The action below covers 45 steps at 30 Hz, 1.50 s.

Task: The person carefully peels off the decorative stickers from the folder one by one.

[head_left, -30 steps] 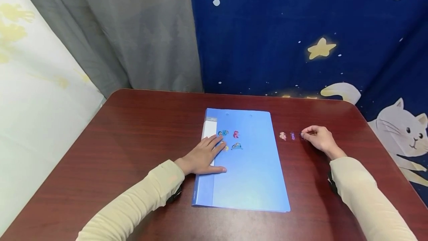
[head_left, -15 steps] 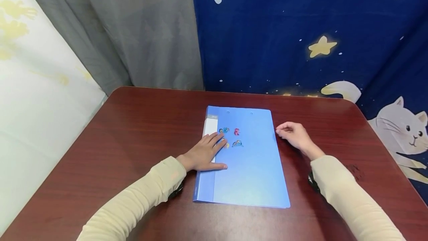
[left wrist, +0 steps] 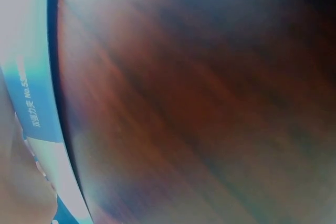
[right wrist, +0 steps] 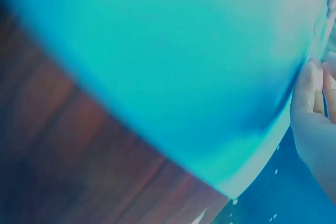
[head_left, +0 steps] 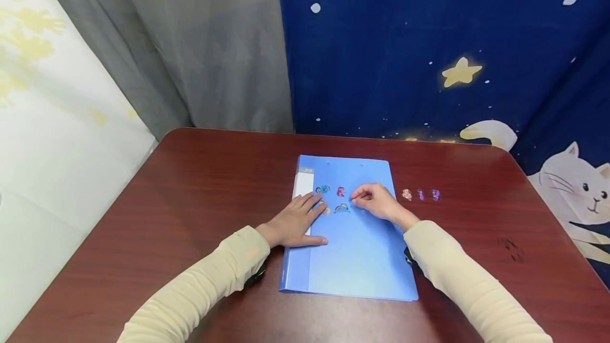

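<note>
A blue folder [head_left: 360, 255] lies on the table, with small colourful pony stickers on its upper part. Among these are a blue one [head_left: 342, 208], a pink one [head_left: 340, 191] and another blue one [head_left: 324, 189]; a yellow one is partly under the left fingers. My left hand [head_left: 296, 222] rests flat on the folder's left side, fingers spread. My right hand [head_left: 376, 201] is over the folder's upper right, thumb and forefinger pinching what seems a small sticker, almost wholly hidden. In the right wrist view, the right hand [right wrist: 315, 114] shows at the right edge beside the folder [right wrist: 173, 51].
On the table [head_left: 214, 189] right of the folder lie a pink sticker [head_left: 406, 195] and two purple stickers [head_left: 436, 195] in a row. A dark smudge [head_left: 512, 249] marks the table's right side. Grey and blue curtains hang behind the far edge.
My right hand has moved left from the row of stickers on the table to above the folder, fingertips kept together. The left hand stays in place on the folder.
</note>
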{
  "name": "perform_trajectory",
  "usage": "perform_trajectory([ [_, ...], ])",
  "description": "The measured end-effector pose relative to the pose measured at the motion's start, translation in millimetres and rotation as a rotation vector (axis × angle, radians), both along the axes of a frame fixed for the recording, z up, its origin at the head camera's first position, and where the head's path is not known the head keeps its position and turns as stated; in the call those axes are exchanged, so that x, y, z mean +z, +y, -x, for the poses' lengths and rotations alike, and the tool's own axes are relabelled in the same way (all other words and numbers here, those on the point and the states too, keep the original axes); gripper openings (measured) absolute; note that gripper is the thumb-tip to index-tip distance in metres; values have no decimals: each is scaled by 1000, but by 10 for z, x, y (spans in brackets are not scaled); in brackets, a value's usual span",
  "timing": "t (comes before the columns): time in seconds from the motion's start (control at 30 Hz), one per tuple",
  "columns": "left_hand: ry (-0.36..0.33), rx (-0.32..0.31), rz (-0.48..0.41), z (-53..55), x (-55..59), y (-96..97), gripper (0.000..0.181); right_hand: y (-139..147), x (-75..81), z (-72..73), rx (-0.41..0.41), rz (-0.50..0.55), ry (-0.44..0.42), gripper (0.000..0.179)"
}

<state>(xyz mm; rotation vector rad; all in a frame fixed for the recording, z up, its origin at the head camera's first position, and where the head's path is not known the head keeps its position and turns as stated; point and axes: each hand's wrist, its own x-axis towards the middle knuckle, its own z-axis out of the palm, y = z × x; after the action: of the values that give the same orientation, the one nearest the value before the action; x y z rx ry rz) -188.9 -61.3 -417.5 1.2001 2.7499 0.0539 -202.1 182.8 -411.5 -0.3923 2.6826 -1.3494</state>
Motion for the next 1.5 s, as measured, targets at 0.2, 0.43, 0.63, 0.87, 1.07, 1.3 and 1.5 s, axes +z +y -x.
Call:
perform_trajectory([
  [0.2, 5, -5, 4, -4, 0, 4, 86, -96, -40, -20, 28, -38, 30, 6],
  [0.43, 7, -2, -9, 0, -5, -11, 86, -171, -23, -48, 14, -62, 47, 5],
  [0.63, -5, -2, -12, -4, -4, -17, 87, -215, -48, -42, 4, -127, 65, 5],
  [0.87, -1, 0, -14, -6, 11, -22, 86, -241, -54, -55, 10, -171, 142, 4],
  [1.07, -3, -5, -15, -7, 8, -18, 86, -224, -53, -67, 37, -171, 159, 2],
  [1.3, 12, -4, -12, -2, -22, -13, 86, -210, -47, -51, 61, -155, 144, 5],
  [1.5, 13, 0, -12, -8, -27, -8, 86, -212, 5, -53, 99, -120, 99, 4],
])
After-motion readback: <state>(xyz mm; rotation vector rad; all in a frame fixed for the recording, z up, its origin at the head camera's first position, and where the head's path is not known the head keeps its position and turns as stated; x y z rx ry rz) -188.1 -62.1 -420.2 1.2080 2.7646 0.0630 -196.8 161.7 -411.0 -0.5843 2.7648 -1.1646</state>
